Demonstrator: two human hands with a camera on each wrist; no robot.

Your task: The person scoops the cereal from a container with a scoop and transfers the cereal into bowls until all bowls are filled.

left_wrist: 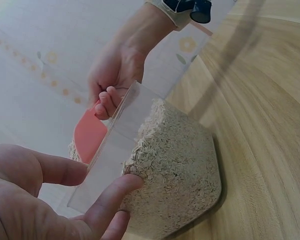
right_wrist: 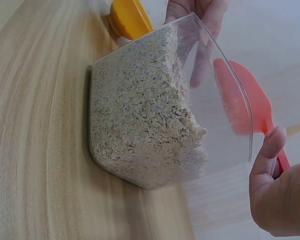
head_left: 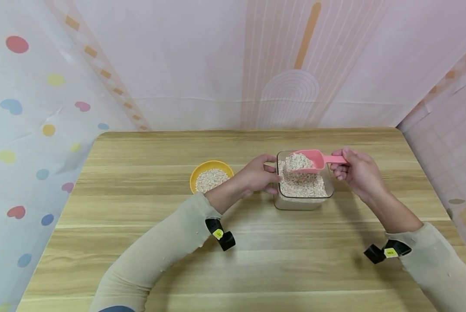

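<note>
**Scoop of oats held over the clear container**

On the light wooden table, going left to right, stands first a small round yellow bowl, partly filled with rolled oats. It sits just beside the person's left forearm.

Next comes the left hand. Its fingers and thumb are curled against the left wall of the clear square plastic container, gripping it; the left wrist view shows a fingertip pressed on the transparent wall.

The container stands upright on the table, right of centre, and is filled with rolled oats to near the rim.

Above the container's open top hangs the pink plastic scoop, its bowl heaped with oats and its handle pointing right.

The right hand pinches the end of that handle, fingers closed round it, just to the right of the container. Both arms wear beige sleeves.
</note>
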